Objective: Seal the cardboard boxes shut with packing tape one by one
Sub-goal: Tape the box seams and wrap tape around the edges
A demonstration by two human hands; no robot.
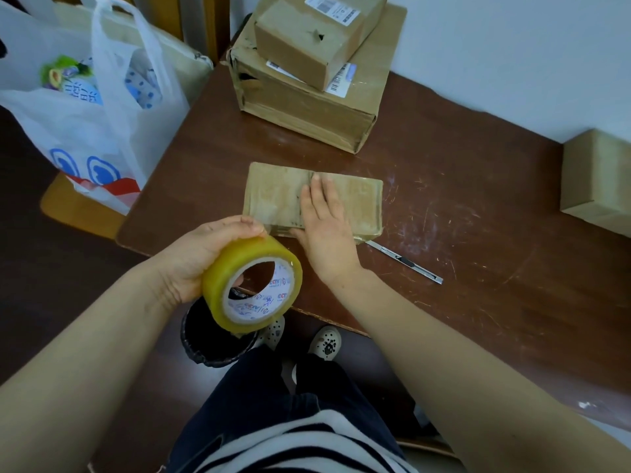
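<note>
Here, left hand [201, 257] grips the tape roll [246, 252] off the table [478, 240] edge, right hand [326, 230] fingers [322, 196] flat on the box [356, 203].

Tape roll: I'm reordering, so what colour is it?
Translucent yellow tape roll, white printed core; head view.

Black-and-white striped top [300, 445], dark blue trousers [259, 387], cream clogs [326, 341] with dark spots

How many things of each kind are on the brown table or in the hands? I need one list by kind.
Cardboard boxes: 4 (flat box, large box, small box, box at the right edge)
Tape roll: 1, held by the left hand
Utility knife: 1
Total: 6
</note>
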